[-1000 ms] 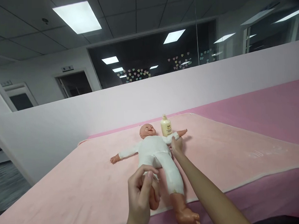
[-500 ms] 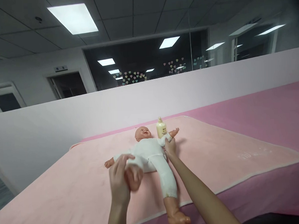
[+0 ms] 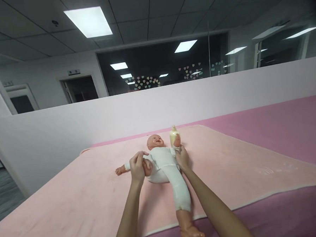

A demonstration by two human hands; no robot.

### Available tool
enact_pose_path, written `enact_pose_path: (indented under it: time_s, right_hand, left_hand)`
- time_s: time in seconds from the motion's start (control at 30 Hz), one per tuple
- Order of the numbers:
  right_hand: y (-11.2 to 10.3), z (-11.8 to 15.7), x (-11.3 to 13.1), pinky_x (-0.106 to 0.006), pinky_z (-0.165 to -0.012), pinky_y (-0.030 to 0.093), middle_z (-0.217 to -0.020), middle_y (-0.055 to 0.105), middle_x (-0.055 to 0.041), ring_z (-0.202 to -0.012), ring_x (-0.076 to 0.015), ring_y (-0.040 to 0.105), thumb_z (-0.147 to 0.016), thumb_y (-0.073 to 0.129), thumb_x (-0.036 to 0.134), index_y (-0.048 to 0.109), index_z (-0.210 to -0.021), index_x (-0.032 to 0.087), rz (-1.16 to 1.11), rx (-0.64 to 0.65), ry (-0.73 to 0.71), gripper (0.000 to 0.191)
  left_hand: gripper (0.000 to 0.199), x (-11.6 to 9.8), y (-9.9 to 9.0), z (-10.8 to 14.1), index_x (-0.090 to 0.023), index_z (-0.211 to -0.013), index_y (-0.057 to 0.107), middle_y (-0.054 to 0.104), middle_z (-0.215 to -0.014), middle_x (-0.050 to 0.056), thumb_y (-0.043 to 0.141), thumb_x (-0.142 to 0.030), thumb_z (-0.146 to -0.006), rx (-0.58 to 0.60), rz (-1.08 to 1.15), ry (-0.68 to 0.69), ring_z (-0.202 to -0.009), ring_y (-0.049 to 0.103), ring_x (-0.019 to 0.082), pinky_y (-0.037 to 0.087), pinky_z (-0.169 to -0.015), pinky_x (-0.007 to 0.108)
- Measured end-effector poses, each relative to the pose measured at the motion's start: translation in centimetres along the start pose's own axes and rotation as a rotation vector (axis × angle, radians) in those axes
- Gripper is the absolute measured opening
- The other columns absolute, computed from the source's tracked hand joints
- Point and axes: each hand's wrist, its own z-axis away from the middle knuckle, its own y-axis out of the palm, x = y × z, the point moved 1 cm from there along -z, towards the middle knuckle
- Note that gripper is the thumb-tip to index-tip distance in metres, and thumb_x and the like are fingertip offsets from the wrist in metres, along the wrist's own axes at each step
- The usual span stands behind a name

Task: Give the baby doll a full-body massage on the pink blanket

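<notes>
A baby doll [image 3: 164, 157] in a white suit lies on its back on a peach blanket [image 3: 98, 192], its head toward the low wall. My left hand [image 3: 138, 167] is closed round the doll's raised leg, just by the bare foot [image 3: 147, 166]. Farther right, my right hand [image 3: 182, 158] grips the doll's arm near the wrist; the arm points up. The doll's hand partly covers a pale yellow pump bottle [image 3: 174, 135] standing behind it. The doll's other leg [image 3: 181, 191] stretches toward me, and its other arm lies out to the left.
Beneath the blanket is a pink mat [image 3: 287, 120]. A low white wall [image 3: 152, 110] runs along the far side, with glass above it carrying heart stickers [image 3: 145, 82]. A doorway [image 3: 81, 89] shows at the back left.
The doll's raised leg has been pushed up toward its body with my left hand. Its held arm has swung from pointing right to pointing up, in front of the bottle. The view has shifted slightly.
</notes>
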Motion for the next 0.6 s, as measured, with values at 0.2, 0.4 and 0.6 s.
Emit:
enact_pose_path:
  time_s: [0.2,0.4,0.6]
  right_hand:
    - [-0.3,-0.5,-1.5,-0.024,-0.048,0.049,-0.069,0.061,-0.0026,-0.053,-0.0155,0.059,-0.078,0.046,0.030,0.050,-0.109,0.017,-0.436,-0.007,0.471,0.034]
    - [-2.6,0.3,-0.7,-0.023,-0.063,0.053,-0.071,0.059,-0.0027,-0.064,-0.0129,0.062,-0.077,0.045,0.019,0.049,-0.099,0.015,-0.666,0.116,0.665,0.022]
    - [-9.2,9.4,0.6,-0.032,-0.071,0.054,-0.090,0.064,-0.0060,-0.080,-0.0203,0.064,-0.068,0.061,0.040,0.056,-0.107,0.018,-0.502,0.271,0.339,0.045]
  left_hand:
    - [0.040,1.7,-1.2,12.1,-0.015,-0.060,0.057,0.043,-0.033,-0.001,0.047,-0.046,-0.084,0.088,-0.025,-0.005,-0.031,0.037,0.009,0.035,-0.040,0.022]
    - [0.033,3.2,-1.9,14.8,-0.017,-0.079,0.067,0.059,-0.058,0.006,0.060,-0.049,-0.074,0.234,-0.127,-0.067,-0.049,0.051,0.012,0.041,-0.049,0.023]
    - [0.034,3.8,-4.3,6.0,-0.019,-0.098,0.058,0.062,-0.095,0.009,0.055,-0.044,-0.075,-0.161,0.161,-0.336,-0.072,0.061,0.018,0.049,-0.058,0.027]
